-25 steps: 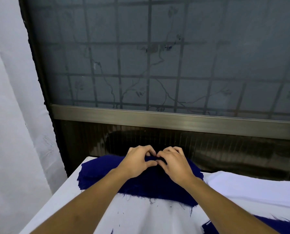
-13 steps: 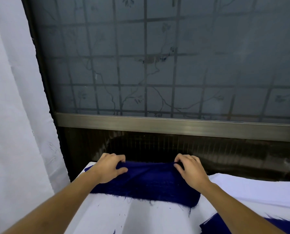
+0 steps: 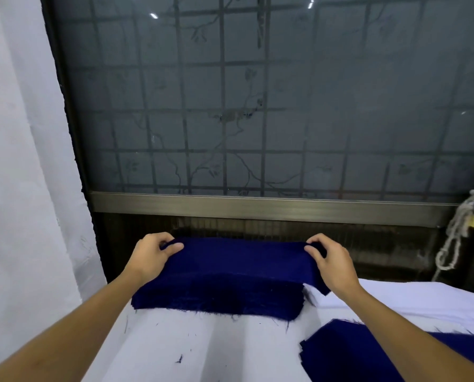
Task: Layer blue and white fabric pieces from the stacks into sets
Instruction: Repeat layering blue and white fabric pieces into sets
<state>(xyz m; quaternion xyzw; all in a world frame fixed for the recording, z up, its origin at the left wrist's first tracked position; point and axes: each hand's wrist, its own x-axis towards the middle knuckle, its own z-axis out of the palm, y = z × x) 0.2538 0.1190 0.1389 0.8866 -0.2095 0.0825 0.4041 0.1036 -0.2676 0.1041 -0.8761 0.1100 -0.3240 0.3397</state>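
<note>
A stack of dark blue fabric pieces (image 3: 219, 301) lies at the far edge of the white-covered table (image 3: 216, 351). The top blue piece (image 3: 241, 260) is raised off the stack and stretched between my hands. My left hand (image 3: 151, 253) pinches its far left corner, and my right hand (image 3: 330, 261) pinches its far right corner. A stack of white fabric (image 3: 412, 299) sits to the right of the blue stack. Another blue piece (image 3: 348, 354) lies at the lower right, partly under my right forearm.
A frosted window with a metal grille (image 3: 257, 106) and its metal sill (image 3: 257, 209) stand right behind the table. White cloth (image 3: 23, 161) hangs on the left. A knotted rope with a padlock (image 3: 282, 221) hangs at the far right. Loose blue threads dot the table.
My hands moved from the middle of the blue stack out to the far corners. They now lift the top blue piece off the stack, stretched wider than before.
</note>
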